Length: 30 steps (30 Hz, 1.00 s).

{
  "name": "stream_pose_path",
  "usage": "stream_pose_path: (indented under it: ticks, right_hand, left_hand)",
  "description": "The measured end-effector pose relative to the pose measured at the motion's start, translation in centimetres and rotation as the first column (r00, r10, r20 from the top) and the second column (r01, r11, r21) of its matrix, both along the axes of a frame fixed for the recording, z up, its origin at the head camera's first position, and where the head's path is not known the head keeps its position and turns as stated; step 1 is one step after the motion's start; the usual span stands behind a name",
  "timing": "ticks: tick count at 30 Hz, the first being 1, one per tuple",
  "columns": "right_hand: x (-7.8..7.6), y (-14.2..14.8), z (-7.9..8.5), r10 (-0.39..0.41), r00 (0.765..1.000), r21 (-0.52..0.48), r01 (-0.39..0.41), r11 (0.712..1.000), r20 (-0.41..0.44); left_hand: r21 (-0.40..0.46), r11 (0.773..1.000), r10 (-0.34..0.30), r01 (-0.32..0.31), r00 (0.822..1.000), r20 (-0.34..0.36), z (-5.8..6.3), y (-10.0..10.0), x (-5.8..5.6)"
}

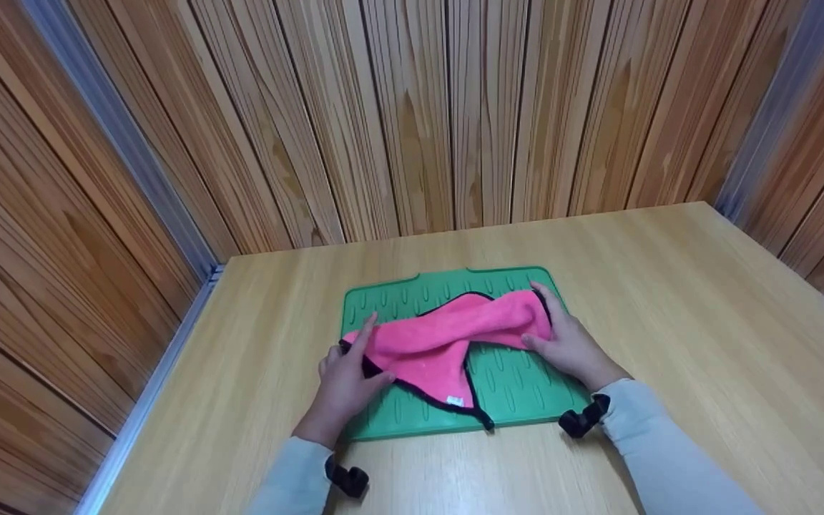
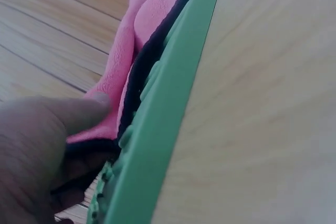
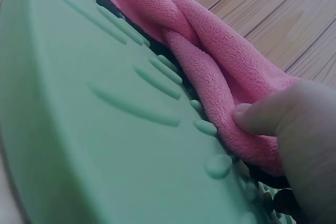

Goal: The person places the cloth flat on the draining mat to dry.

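Note:
A pink cloth (image 1: pixel 440 336) with black edging lies crumpled and partly folded over a green ridged mat (image 1: pixel 519 386). My left hand (image 1: pixel 346 383) grips its left end, thumb on top and fingers at the black edge, as the left wrist view also shows. At the other end, my right hand (image 1: pixel 569 343) holds the cloth's right side, its thumb (image 3: pixel 257 116) pressing the pink pile. One corner with a small white tag (image 1: pixel 455 400) and a black loop (image 1: pixel 485 420) points toward the mat's near edge.
The mat sits on a light wooden table (image 1: pixel 669 307). Wood-plank walls (image 1: pixel 426 121) stand behind and at both sides, with metal strips in the corners. A black strap piece (image 1: pixel 347 479) hangs at the left wrist, another (image 1: pixel 584 418) at the right.

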State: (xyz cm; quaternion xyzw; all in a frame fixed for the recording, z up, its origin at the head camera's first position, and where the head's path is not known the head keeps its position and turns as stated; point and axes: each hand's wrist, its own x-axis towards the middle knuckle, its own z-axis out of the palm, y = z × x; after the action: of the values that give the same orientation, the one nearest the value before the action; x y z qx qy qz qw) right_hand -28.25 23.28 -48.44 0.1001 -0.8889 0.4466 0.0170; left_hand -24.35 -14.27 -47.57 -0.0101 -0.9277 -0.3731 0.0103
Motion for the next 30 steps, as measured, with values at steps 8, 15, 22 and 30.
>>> stream_pose_path:
  ticks: [8,15,22,30]
  right_hand:
    - [0.0,0.2,0.2,-0.009,0.999,0.001,0.009,1.000,-0.035]
    - [0.1,1.2,0.6,-0.104,0.991,-0.093,0.096,0.991,-0.084]
    - [0.1,1.6,0.5,-0.102,0.992,-0.136,0.091,0.986,-0.074]
    - [0.5,1.8,0.2,-0.029,0.999,-0.089,0.027,0.996,-0.030]
  left_hand:
    - [0.012,0.999,0.035,-0.034,0.999,-0.030,-0.3,0.1,-0.2]
    - [0.193,0.980,0.065,-0.042,0.991,-0.114,-0.5,-1.1,-0.7]
    - [0.258,0.966,0.025,0.008,0.992,-0.125,-0.6,-1.2,-0.8]
    - [0.115,0.993,-0.029,0.039,0.996,-0.079,-0.2,0.2,0.0]
